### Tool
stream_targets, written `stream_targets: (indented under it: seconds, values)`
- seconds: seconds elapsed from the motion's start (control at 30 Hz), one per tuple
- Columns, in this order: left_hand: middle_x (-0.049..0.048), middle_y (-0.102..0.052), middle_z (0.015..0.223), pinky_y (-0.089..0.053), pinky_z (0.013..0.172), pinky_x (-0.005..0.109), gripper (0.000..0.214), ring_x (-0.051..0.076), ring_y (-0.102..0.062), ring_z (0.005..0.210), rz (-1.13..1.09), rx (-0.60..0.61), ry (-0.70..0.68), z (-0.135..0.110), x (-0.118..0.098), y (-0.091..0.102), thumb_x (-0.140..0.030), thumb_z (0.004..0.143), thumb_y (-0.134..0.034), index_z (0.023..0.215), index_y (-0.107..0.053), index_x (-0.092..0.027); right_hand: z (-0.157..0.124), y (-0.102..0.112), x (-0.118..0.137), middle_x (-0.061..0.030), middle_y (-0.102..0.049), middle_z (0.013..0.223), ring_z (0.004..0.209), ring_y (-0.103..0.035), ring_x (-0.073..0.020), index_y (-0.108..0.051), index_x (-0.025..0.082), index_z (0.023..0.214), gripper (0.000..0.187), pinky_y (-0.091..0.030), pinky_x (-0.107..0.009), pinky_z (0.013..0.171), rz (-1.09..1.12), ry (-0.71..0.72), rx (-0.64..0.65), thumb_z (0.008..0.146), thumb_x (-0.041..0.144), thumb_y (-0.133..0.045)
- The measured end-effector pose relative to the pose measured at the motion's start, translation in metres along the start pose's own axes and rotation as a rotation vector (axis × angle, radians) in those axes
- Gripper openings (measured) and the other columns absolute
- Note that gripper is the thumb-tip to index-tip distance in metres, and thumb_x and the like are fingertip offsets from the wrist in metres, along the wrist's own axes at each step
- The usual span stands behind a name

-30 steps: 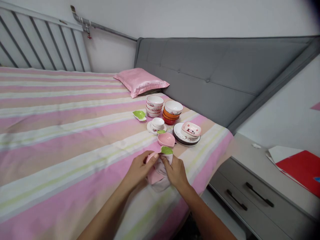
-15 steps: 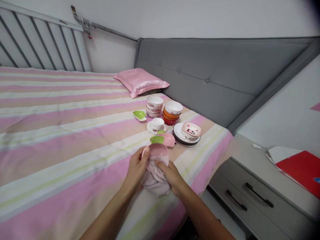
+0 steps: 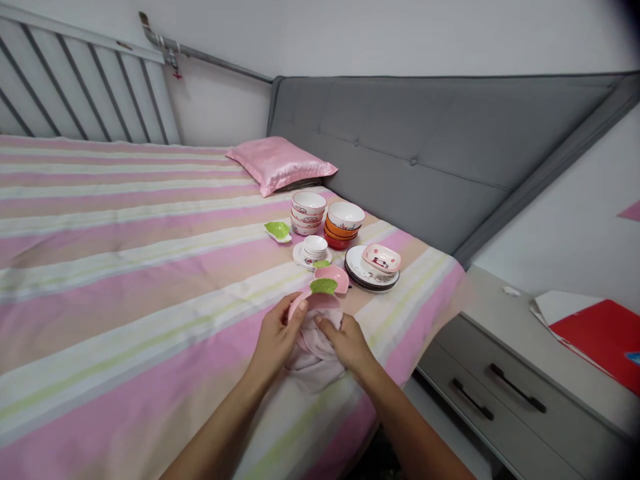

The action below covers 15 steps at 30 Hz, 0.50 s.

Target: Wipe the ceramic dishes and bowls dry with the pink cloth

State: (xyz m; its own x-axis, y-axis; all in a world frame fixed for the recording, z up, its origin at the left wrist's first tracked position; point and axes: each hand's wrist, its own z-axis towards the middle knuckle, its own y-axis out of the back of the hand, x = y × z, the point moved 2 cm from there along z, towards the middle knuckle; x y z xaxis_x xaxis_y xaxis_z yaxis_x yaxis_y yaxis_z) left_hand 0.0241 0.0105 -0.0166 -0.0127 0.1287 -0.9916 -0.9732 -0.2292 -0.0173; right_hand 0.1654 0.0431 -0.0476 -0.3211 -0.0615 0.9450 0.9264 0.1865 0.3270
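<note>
My left hand (image 3: 277, 337) grips the rim of a small pink peach-shaped dish (image 3: 314, 301) with a green leaf tip, held just above the striped bedspread. My right hand (image 3: 349, 344) presses a pale pink cloth (image 3: 313, 350) into the dish from below and the right, fingers bunched in the fabric. A second pink peach dish (image 3: 334, 275) lies on the bed just beyond.
Behind stand stacked white patterned bowls (image 3: 309, 211), orange and red bowls (image 3: 344, 225), small cups on saucers (image 3: 315, 248), plates with a pink square dish (image 3: 380, 260) and a green leaf dish (image 3: 279, 231). A pink pillow (image 3: 280, 162) leans by the grey headboard. A grey drawer unit (image 3: 505, 380) stands at right.
The dish was turned in my hands: the green leaf went from the right to the top, and the cloth shifted from over the dish to under and inside it.
</note>
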Motion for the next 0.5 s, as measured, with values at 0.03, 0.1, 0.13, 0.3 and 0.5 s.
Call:
stream_targets:
  seconds: [0.03, 0.1, 0.13, 0.3, 0.5]
  values:
    - [0.0040, -0.068, 0.096, -0.042, 0.080, 0.026, 0.036, 0.021, -0.058, 0.092, 0.008, 0.019, -0.001, 0.000, -0.001, 0.000, -0.045, 0.080, -0.056, 0.102, -0.067, -0.020, 0.001, 0.004, 0.001, -0.0062, -0.069, 0.074, 0.071, -0.063, -0.0214, -0.068, 0.013, 0.081, 0.035, -0.045, -0.027, 0.060, -0.075, 0.041, -0.021, 0.078, 0.046, -0.055]
    - [0.0051, -0.069, 0.098, -0.042, 0.081, 0.027, 0.035, 0.022, -0.059, 0.093, 0.009, 0.068, 0.002, 0.000, -0.004, 0.000, -0.044, 0.079, -0.057, 0.101, -0.068, -0.019, 0.002, 0.009, 0.005, -0.0073, -0.070, 0.079, 0.074, -0.063, -0.0216, -0.067, 0.015, 0.087, 0.034, -0.044, -0.027, 0.063, -0.191, 0.129, -0.049, 0.081, 0.045, -0.053]
    - [0.0056, -0.069, 0.098, -0.043, 0.081, 0.027, 0.035, 0.022, -0.059, 0.092, 0.003, 0.094, 0.004, 0.000, -0.006, 0.000, -0.044, 0.079, -0.057, 0.100, -0.069, -0.019, 0.002, 0.011, 0.007, -0.0079, -0.070, 0.082, 0.075, -0.063, -0.0215, -0.066, 0.015, 0.089, 0.034, -0.043, -0.026, 0.064, -0.239, 0.166, -0.057, 0.083, 0.045, -0.051]
    - [0.0068, -0.070, 0.095, -0.044, 0.076, 0.028, 0.035, 0.024, -0.060, 0.088, 0.075, 0.155, -0.008, 0.000, -0.007, 0.004, -0.044, 0.079, -0.056, 0.096, -0.071, -0.017, -0.001, 0.014, 0.014, -0.0099, -0.069, 0.083, 0.074, -0.064, -0.0217, -0.063, 0.016, 0.096, 0.036, -0.040, -0.025, 0.063, -0.433, 0.226, -0.082, 0.088, 0.046, -0.045]
    - [0.0049, -0.070, 0.086, -0.043, 0.075, 0.030, 0.039, 0.024, -0.060, 0.084, 0.247, 0.199, -0.010, 0.000, -0.005, 0.004, -0.047, 0.084, -0.048, 0.097, -0.071, -0.018, -0.004, 0.012, 0.013, -0.0113, -0.070, 0.081, 0.075, -0.064, -0.0239, -0.064, 0.017, 0.094, 0.042, -0.038, -0.026, 0.062, -0.563, 0.204, -0.160, 0.087, 0.052, -0.043]
